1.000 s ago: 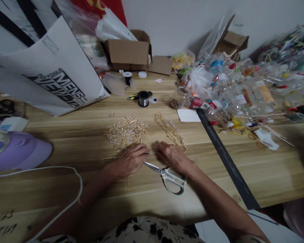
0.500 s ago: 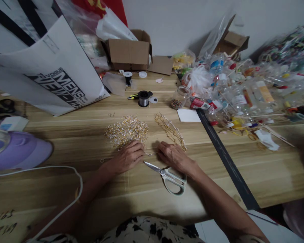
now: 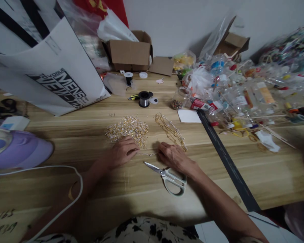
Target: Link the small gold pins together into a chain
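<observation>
At the left hand [image 3: 126, 150], it cannot be told whether the thin chain [image 3: 148, 154] is pinched. It lies toward the bench's [image 3: 142, 192] front edge and is best kept straight. Its other end is pinched by the right hand [image 3: 174, 156]. Room is taken by the sparkly pile [image 3: 130, 126], then the scissors [image 3: 162, 172].

Left grip [image 3: 123, 150] angles inward, fingers [image 3: 130, 146] bent | right grip [image 3: 174, 156] curls opposite, apart | both forearms [image 3: 212, 195] converge from the sides
</observation>
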### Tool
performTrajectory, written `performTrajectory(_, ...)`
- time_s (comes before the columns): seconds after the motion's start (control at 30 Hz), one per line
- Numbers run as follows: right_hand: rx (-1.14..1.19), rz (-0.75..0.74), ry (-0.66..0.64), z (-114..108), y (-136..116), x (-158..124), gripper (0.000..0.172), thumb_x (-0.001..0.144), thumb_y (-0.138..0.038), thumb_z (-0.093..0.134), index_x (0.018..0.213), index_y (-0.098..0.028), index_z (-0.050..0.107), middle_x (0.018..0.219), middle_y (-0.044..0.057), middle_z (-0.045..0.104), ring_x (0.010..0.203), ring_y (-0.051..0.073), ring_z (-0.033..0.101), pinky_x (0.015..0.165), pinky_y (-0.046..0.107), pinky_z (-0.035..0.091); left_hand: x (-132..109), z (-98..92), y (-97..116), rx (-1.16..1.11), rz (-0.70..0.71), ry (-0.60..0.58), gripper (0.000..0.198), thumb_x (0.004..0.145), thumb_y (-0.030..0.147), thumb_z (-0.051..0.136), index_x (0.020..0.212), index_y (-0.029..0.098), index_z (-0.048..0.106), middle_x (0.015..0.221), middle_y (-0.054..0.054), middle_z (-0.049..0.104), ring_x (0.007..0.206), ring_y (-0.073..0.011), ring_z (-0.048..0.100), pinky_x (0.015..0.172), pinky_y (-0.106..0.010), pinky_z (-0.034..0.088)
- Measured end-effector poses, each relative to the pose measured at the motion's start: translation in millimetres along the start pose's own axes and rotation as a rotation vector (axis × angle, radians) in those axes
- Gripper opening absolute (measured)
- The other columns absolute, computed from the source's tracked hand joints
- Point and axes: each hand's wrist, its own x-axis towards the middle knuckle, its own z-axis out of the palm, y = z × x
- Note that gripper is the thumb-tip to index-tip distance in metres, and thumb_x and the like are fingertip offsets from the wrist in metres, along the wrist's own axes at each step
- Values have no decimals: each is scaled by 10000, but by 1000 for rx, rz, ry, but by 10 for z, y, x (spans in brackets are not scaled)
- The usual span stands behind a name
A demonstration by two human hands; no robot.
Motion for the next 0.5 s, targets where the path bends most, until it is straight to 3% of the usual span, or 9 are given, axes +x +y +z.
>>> performTrajectory(0.1,-1,-18,23,23,5,5,163,917,-234,406,992,-166,535,938,71,620,731,149,585,583,246,307,-5,-57,-63,-47,-71,115,161,875,191,512,783,147,636,746,-47,652,755,-152,563,737,-278,438)
performTrajectory(0.2,4,-28,40,35,10,6,160,913,-227,414,988,-166,541,923,62,623,713,140,583,565,244,283,-13,-133,-98,-58,-142,148,147,863,211,532,781,148,636,730,-39,652,718,-143,569,699,-256,436)
performTrajectory(0.5,38,-56,20,-16,15,-28,118,901,-202,446,902,-158,556,881,52,615,696,126,568,570,242,293,-45,-246,-152,-30,-204,-22,151,853,194,511,798,153,645,754,-34,662,728,-146,582,710,-259,433)
